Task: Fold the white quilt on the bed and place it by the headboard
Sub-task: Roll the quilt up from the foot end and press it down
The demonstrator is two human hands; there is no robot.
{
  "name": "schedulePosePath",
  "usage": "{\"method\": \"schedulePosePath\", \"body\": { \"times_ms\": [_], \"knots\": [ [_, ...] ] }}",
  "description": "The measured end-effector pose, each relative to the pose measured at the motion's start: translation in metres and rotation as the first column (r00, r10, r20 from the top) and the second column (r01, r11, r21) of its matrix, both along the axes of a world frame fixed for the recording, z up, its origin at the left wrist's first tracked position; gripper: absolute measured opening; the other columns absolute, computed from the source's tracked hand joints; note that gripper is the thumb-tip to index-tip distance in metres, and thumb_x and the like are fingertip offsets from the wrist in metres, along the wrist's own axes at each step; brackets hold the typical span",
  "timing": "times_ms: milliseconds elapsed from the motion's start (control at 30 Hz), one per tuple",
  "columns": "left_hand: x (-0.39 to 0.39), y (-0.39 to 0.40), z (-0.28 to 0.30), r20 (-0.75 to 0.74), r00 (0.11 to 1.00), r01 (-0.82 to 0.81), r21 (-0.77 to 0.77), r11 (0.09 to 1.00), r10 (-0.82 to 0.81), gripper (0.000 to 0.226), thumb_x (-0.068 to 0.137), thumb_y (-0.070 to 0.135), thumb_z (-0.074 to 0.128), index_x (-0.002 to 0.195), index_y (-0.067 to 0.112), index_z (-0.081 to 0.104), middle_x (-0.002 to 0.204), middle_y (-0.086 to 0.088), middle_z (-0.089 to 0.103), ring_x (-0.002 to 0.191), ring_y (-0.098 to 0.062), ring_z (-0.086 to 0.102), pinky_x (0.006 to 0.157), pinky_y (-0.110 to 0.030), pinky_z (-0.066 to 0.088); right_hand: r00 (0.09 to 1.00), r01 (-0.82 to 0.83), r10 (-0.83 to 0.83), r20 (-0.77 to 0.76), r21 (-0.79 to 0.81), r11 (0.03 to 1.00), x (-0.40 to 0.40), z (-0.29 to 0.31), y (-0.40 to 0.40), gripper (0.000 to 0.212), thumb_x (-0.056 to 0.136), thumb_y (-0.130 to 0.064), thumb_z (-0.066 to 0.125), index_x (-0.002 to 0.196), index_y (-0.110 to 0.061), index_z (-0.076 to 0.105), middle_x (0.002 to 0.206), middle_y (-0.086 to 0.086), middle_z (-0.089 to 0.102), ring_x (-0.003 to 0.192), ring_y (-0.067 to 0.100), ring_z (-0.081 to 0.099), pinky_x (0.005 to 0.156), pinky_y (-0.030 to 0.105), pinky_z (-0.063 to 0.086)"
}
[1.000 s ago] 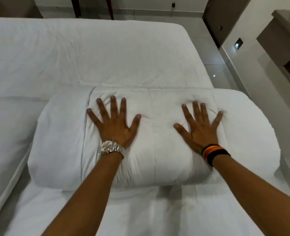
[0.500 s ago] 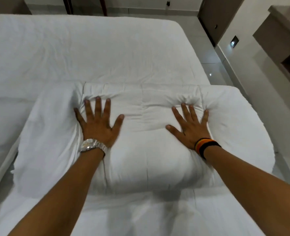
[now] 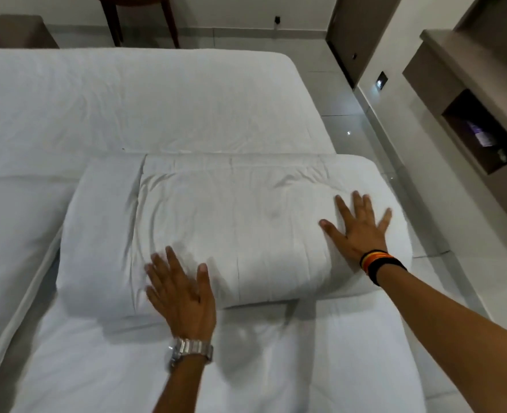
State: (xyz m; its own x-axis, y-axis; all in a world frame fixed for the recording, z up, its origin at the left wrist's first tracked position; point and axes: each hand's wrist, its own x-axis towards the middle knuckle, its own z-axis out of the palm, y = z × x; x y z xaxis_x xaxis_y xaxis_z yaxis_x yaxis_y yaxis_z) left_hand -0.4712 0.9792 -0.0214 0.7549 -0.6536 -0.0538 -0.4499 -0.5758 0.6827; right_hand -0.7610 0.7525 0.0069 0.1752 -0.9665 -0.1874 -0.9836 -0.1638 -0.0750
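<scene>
The white quilt [image 3: 231,228] lies folded into a thick, puffy bundle across the bed [image 3: 133,102], its right end hanging past the bed's edge. My left hand [image 3: 180,290], with a metal watch on the wrist, is blurred and rests flat with fingers spread on the bundle's near left edge. Flat on the right part of the bundle lies my right hand [image 3: 359,231], fingers apart, with dark and orange bands on its wrist. Neither hand grips the fabric. No headboard is in view.
More white bedding [image 3: 14,234] lies to the left and under my arms. Beyond the bed stand a wooden table's legs [image 3: 140,19]. A tiled floor [image 3: 350,120] runs along the right side, with a dark door [image 3: 362,34] and a wall shelf niche [image 3: 481,135].
My left hand has slid back toward me to the quilt's near edge. My right hand has moved rightward along the top. The view has risen, showing more of the room.
</scene>
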Motion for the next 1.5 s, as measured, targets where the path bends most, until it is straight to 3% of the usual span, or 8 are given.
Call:
{"method": "schedulePosePath", "body": {
  "times_ms": [167, 367, 500, 633, 900, 1033, 1267, 1500],
  "knots": [
    [-0.062, -0.002, 0.002, -0.642, 0.667, -0.469, 0.032, 0.883, 0.378, 0.113, 0.091, 0.073, 0.057, 0.164, 0.031, -0.019, 0.172, -0.002, -0.027, 0.160, -0.031, -0.015, 0.127, -0.060, 0.003, 0.927, 0.308, -0.318, 0.200, 0.079, 0.948, -0.050, 0.001, 0.024, 0.105, 0.076, -0.100, 0.035, 0.161, -0.054, -0.007, 0.175, -0.001, -0.021, 0.160, 0.029, -0.022, 0.116, 0.079, -0.005],
    [-0.053, -0.021, -0.016, -0.942, 0.071, -0.718, 0.180, 0.673, 0.327, 0.133, 0.064, 0.073, 0.082, 0.165, 0.027, 0.006, 0.165, -0.011, 0.033, 0.142, -0.038, 0.045, 0.103, -0.066, 0.050, 0.289, 0.569, -0.772, 0.566, 0.547, 0.614, -0.089, -0.018, 0.043, 0.172, 0.033, -0.099, 0.073, 0.166, -0.031, -0.012, 0.176, 0.011, 0.008, 0.157, 0.043, 0.023, 0.117, 0.070, 0.033],
    [-0.074, -0.027, -0.015, -0.975, 0.069, -0.637, 0.119, 0.762, 0.210, 0.140, 0.026, 0.079, 0.088, 0.148, 0.025, 0.045, 0.150, -0.013, 0.052, 0.131, -0.040, 0.054, 0.101, -0.064, 0.052, 0.162, 0.487, -0.879, 0.448, 0.738, 0.467, -0.096, -0.038, 0.032, 0.173, 0.028, -0.090, 0.084, 0.167, -0.026, 0.004, 0.169, 0.009, 0.028, 0.147, 0.047, 0.035, 0.100, 0.082, 0.040],
    [-0.105, -0.044, -0.026, -0.991, 0.048, -0.641, 0.066, 0.764, 0.125, 0.100, 0.052, 0.078, 0.083, 0.135, 0.032, 0.053, 0.147, -0.010, 0.056, 0.130, -0.041, 0.055, 0.103, -0.069, 0.049, 0.287, 0.385, -0.895, 0.341, 0.814, 0.434, -0.107, -0.057, 0.017, 0.170, 0.018, -0.097, 0.078, 0.163, -0.023, 0.027, 0.162, 0.009, 0.040, 0.141, 0.049, 0.042, 0.101, 0.082, 0.037],
    [-0.151, -0.062, -0.025, -0.989, 0.022, -0.661, 0.096, 0.744, 0.147, 0.107, 0.063, 0.073, 0.083, 0.150, 0.025, 0.044, 0.149, -0.013, 0.052, 0.126, -0.038, 0.056, 0.101, -0.059, 0.053, 0.220, 0.324, -0.787, 0.576, 0.718, 0.616, -0.112, -0.063, 0.026, 0.120, 0.041, -0.075, 0.093, 0.140, -0.018, 0.058, 0.098, -0.009, 0.063, 0.086, 0.018, 0.060, 0.092, 0.036, 0.045],
    [-0.170, -0.044, -0.001, -0.991, 0.065, -0.624, 0.049, 0.780, 0.114, 0.109, 0.060, 0.075, 0.083, 0.149, 0.024, 0.046, 0.145, -0.010, 0.056, 0.122, -0.037, 0.058, 0.099, -0.060, 0.054, 0.171, 0.272, -0.788, 0.591, 0.741, 0.614, -0.111, -0.048, 0.057, 0.108, 0.052, -0.062, 0.097, 0.140, -0.013, 0.058, 0.122, 0.002, 0.064, 0.104, 0.029, 0.061, 0.094, 0.036, 0.047],
    [-0.193, 0.039, 0.011, -0.976, 0.126, -0.622, 0.060, 0.780, 0.176, 0.121, 0.023, 0.090, 0.081, 0.123, 0.024, 0.068, 0.119, -0.003, 0.069, 0.110, -0.025, 0.060, 0.103, -0.057, 0.049, -0.040, 0.298, -0.826, 0.563, 0.795, 0.528, -0.105, -0.011, 0.217, 0.056, 0.056, -0.052, 0.100, 0.084, -0.025, 0.059, 0.085, -0.010, 0.065, 0.078, 0.009, 0.063, 0.083, 0.030, 0.048],
    [-0.136, 0.180, 0.011, -0.955, 0.152, -0.605, 0.115, 0.788, 0.256, 0.121, 0.039, 0.080, 0.090, 0.140, 0.022, 0.057, 0.127, -0.007, 0.071, 0.110, -0.028, 0.070, 0.101, -0.050, 0.056, -0.202, 0.342, -0.902, 0.381, 0.891, 0.299, -0.042, -0.011, 0.439, 0.064, 0.051, -0.064, 0.096, 0.083, -0.024, 0.059, 0.085, -0.011, 0.061, 0.078, 0.007, 0.060, 0.085, 0.026, 0.046]
  ]
}}
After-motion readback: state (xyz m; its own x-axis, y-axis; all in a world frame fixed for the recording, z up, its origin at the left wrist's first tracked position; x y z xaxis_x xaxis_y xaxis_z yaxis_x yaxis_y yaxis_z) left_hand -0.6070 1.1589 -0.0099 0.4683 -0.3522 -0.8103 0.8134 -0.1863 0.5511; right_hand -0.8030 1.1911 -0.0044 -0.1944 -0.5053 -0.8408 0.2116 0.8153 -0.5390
